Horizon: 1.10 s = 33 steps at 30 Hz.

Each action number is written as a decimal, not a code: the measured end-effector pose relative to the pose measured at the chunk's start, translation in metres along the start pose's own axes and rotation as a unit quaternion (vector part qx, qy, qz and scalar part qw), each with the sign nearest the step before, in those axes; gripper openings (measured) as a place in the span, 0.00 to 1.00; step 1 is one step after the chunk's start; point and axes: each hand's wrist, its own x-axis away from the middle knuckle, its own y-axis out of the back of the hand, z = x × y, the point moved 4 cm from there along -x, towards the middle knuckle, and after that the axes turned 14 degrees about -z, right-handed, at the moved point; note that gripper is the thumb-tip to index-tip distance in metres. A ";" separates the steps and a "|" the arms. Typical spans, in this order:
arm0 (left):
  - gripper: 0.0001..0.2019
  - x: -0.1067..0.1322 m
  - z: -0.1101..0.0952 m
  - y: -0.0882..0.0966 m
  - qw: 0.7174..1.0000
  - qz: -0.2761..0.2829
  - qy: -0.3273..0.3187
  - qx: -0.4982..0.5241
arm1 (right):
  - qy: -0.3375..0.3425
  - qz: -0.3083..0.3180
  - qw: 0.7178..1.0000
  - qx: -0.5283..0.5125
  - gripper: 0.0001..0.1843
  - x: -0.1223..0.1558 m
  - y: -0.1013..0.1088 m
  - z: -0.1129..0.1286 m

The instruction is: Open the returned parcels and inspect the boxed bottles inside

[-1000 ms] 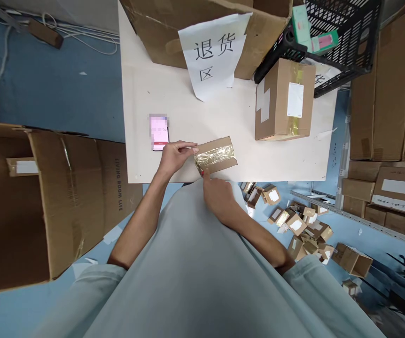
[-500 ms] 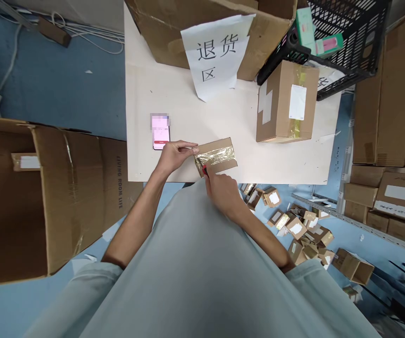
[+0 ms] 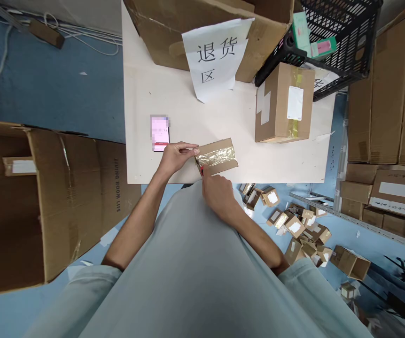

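Observation:
A small cardboard box (image 3: 218,156) with shiny clear tape along its top lies near the front edge of the white table (image 3: 202,117). My left hand (image 3: 175,156) grips its upper left corner between thumb and fingers. In my right hand (image 3: 219,193) is a small red tool (image 3: 202,171), probably a box cutter. Only its red tip shows; the fist hides the rest. It touches the lower left end of the box. Left of the box, a phone (image 3: 160,134) with a pink screen rests on the table.
A taped carton (image 3: 283,103) stands at the table's right, beside a black plastic crate (image 3: 343,42) holding green boxes. A large carton (image 3: 167,35) with a paper sign fills the back. On my left stands an open carton (image 3: 72,197). Several small boxes (image 3: 296,227) litter the floor at right.
My right hand has shifted slightly left with the red tool, toward the box's left end. My left hand and the box have hardly moved. The view has shifted a little.

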 end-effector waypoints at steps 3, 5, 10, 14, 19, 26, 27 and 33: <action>0.26 0.001 0.000 0.000 1.000 -0.001 -0.009 -0.009 | -0.039 -0.035 0.999 -0.011 0.32 0.007 0.010 -0.025; 0.23 0.004 -0.002 -0.003 0.999 -0.006 -0.022 -0.024 | -0.097 -0.103 0.989 -0.034 0.32 0.006 0.014 -0.052; 0.20 0.014 -0.011 -0.017 0.995 -0.042 -0.067 -0.062 | -0.170 -0.232 0.946 -0.151 0.33 -0.009 0.006 -0.112; 0.20 0.017 -0.025 -0.029 0.988 -0.053 -0.107 -0.096 | -0.199 -0.210 0.938 -0.190 0.32 -0.016 -0.003 -0.130; 0.14 0.026 -0.049 -0.066 0.954 -0.012 -0.259 -0.152 | -0.197 -0.192 0.943 -0.187 0.30 -0.011 -0.008 -0.138; 0.14 0.036 -0.042 -0.119 0.907 0.060 -0.372 -0.191 | -0.150 -0.245 0.921 -0.264 0.30 -0.002 -0.012 -0.147; 0.14 0.036 -0.040 -0.119 0.902 0.055 -0.382 -0.195 | -0.136 -0.247 0.920 -0.273 0.30 -0.002 -0.012 -0.146; 0.14 0.032 -0.032 -0.113 0.891 0.050 -0.408 -0.193 | -0.122 -0.201 0.946 -0.223 0.31 -0.009 -0.006 -0.133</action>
